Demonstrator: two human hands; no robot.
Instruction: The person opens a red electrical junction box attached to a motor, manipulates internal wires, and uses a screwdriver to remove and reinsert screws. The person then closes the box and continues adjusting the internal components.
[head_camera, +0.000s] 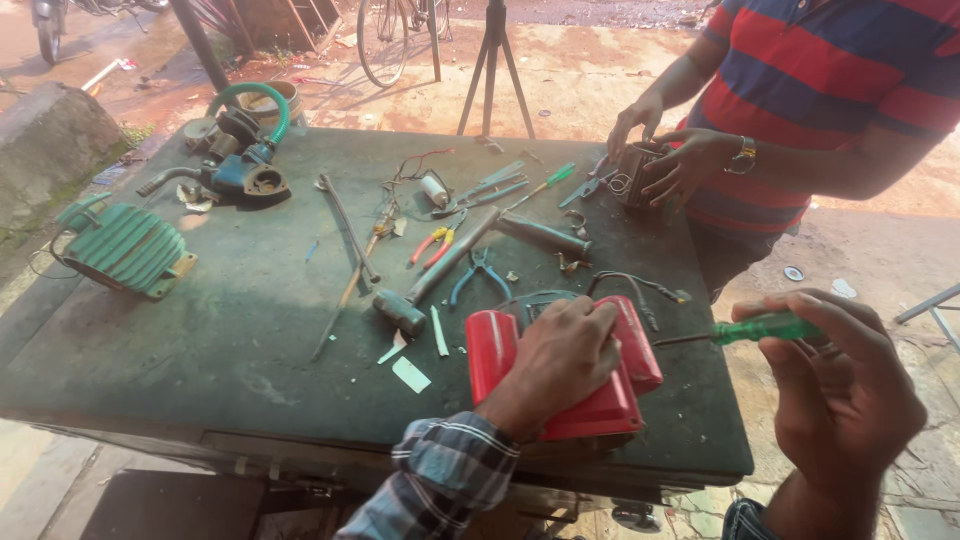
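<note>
My left hand (560, 355) lies flat on top of a red ribbed motor casing (495, 350) near the front edge of the dark workbench (200, 340), pressing it down. My right hand (840, 385) grips a screwdriver by its green handle (765, 328), with the metal shaft pointing left at the casing's right end. Across the bench, another person in a red and blue striped shirt holds a small metal cylinder (632, 172) in both hands.
Scattered on the bench are a hammer (440, 270), red pliers (432, 246), blue pliers (478, 272), rods, wires and a second green screwdriver (545, 183). A green ribbed housing (120, 245) and a pump body with green hose (245, 150) sit at the left. A tripod stands behind.
</note>
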